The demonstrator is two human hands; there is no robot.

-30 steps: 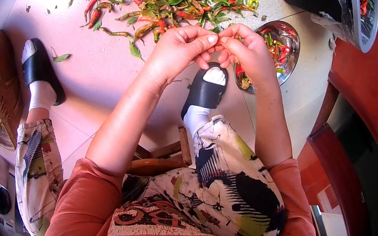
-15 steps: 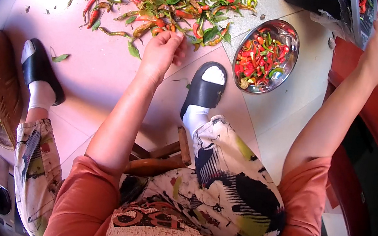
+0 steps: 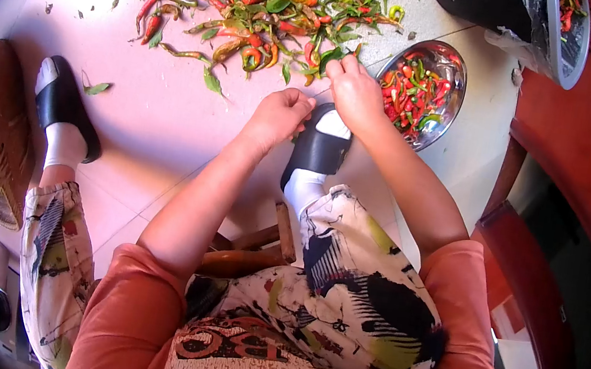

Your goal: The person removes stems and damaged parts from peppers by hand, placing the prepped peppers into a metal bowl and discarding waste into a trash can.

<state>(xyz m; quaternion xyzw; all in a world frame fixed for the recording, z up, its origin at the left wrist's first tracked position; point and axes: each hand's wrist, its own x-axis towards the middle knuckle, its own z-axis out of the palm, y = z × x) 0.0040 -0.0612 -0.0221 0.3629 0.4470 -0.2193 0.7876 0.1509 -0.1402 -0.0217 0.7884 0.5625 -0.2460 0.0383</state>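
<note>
A pile of red, orange and green chili peppers, mixed with leaves, lies spread on the floor. Just below its near edge, above a black slide sandal, my left hand is closed in a pinch; whatever is in the fingertips is hidden. My right hand is also closed, up and to the right of the left, with its fingertips at the pile's edge beside a green leaf. I cannot make out anything in it. A steel bowl of mostly red chilies stands right behind the right hand, which partly covers its near side.
At the upper right a black bucket with plastic over its rim holds chilies. Red wooden furniture stands along the right. On the left is a woven basket with eggplants. My sandalled feet rest on the tiles.
My right hand has come from the bucket at the upper right to beside the left hand. The left hand has drawn back from the pile, toward me and slightly right.
</note>
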